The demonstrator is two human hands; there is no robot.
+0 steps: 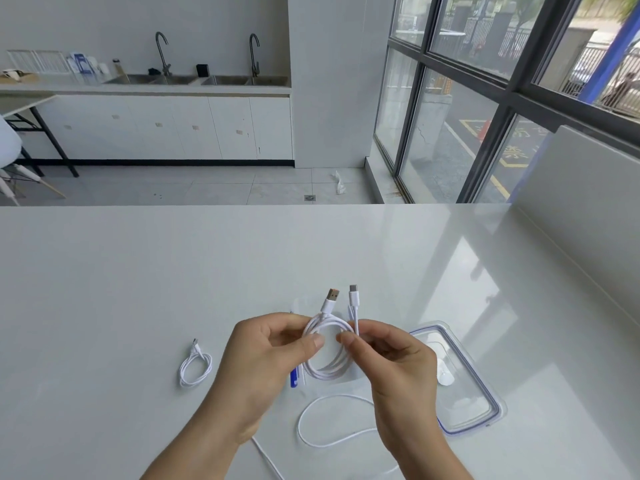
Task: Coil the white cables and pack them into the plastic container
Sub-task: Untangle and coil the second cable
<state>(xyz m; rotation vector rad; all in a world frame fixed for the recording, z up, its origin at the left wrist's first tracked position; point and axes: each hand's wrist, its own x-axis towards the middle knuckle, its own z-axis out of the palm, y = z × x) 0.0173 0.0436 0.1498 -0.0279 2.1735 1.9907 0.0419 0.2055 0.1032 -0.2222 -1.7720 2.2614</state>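
Pinching the coiled cable (327, 348) from both sides, your left hand (266, 362) and right hand (394, 368) hold it up over the table (138, 289), thumbs pressed on the loops so they don't spring apart and both plugs poking up free. Plastic container (464, 382) sits just right of your hands, probably so the drop-in is easy. One small coil (195, 367) waits off left, and a loose cable (332, 424) still sprawls below your wrists, not wound yet.
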